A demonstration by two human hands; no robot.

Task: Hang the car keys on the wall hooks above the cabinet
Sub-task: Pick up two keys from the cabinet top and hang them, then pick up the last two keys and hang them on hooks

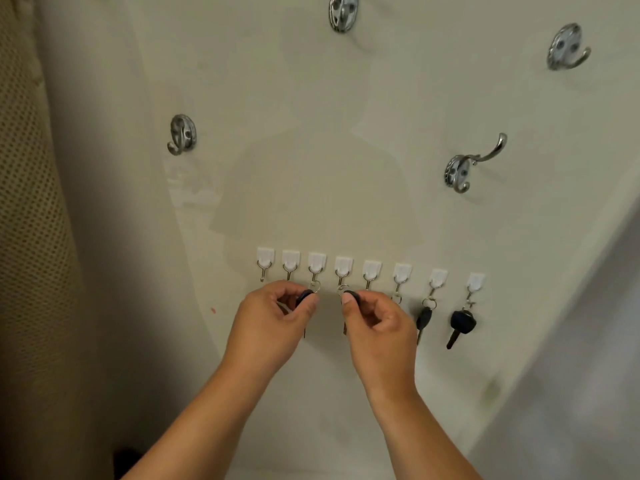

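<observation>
Two black car keys, one per hand, rings at third and fourth white adhesive hooks (pixel 343 266). Left hand (pixel 277 315) pinches key head (pixel 305 296); right hand (pixel 375 322) pinches other head (pixel 353 296). Blades hang down; rings just above fingertips, seating unclear.

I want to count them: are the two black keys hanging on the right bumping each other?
Apart. The head view shows bare wall between the slimmer key and the chunkier key.

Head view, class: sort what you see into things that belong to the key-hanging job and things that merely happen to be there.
Job: row of white hooks; hung keys; left hand and right hand, each pinching a key.
Bystanders: chrome coat hooks; mesh curtain.
</observation>
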